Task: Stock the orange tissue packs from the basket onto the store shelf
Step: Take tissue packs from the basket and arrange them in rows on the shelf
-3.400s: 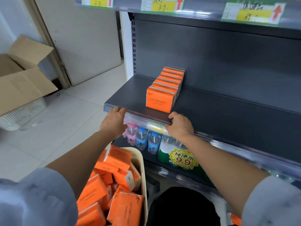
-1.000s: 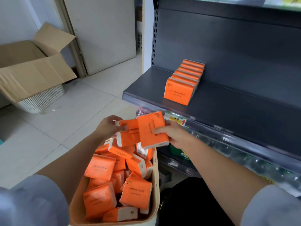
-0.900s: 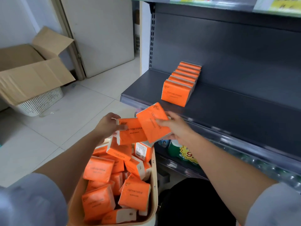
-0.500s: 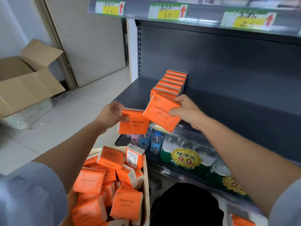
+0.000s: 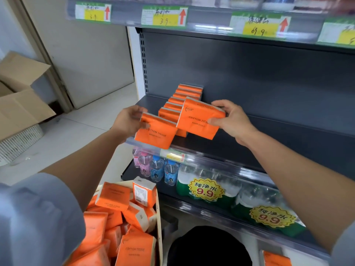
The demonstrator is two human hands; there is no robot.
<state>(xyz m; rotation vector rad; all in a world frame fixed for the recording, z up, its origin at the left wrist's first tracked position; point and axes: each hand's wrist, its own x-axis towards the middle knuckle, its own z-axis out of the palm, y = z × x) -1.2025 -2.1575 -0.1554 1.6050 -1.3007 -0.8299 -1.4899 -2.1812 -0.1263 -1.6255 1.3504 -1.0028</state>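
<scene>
1. Orange pack gripped in the left hand, second pack pinched in the right hand, both over the shelf front
2. Just behind the hands, one short row stands stocked
3. Below them, the basket looks mostly full

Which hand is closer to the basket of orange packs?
The left. The left hand holds a pack up above the basket; the right hand holds another pack farther right, over the shelf.

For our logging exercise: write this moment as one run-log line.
left hand: holds left pack | right hand: holds right pack near shelf row | basket: spare packs inside
</scene>
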